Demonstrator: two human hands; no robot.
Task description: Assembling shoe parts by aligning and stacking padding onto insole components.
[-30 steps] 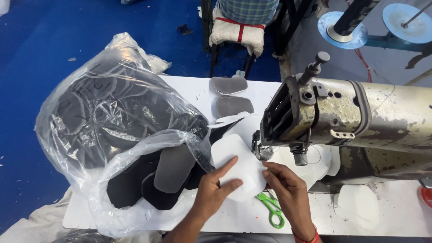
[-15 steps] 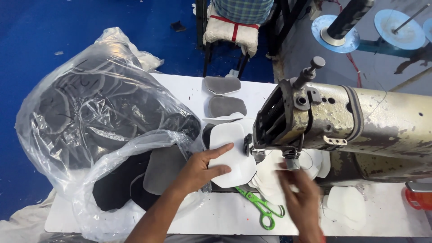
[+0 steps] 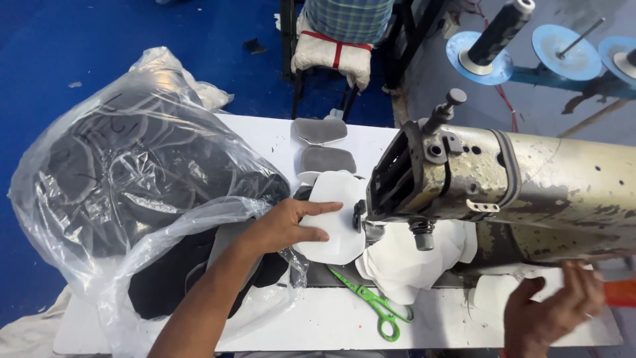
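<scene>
A white cut piece (image 3: 331, 222) lies flat on the white bench (image 3: 324, 325) just left of the sewing machine (image 3: 503, 189) head, and the left hand (image 3: 288, 225) rests on it with its fingers (image 3: 324, 209) spread and flat, pinching nothing. The right hand (image 3: 546, 311) is at the bench's right end, its fingers curled loosely on another white piece (image 3: 493, 295); whether they grip it cannot be told. Green scissors (image 3: 374, 305) lie between the hands, grey pieces (image 3: 324, 146) lie farther back, and a clear plastic bag (image 3: 132, 185) of dark pieces sits left.
</scene>
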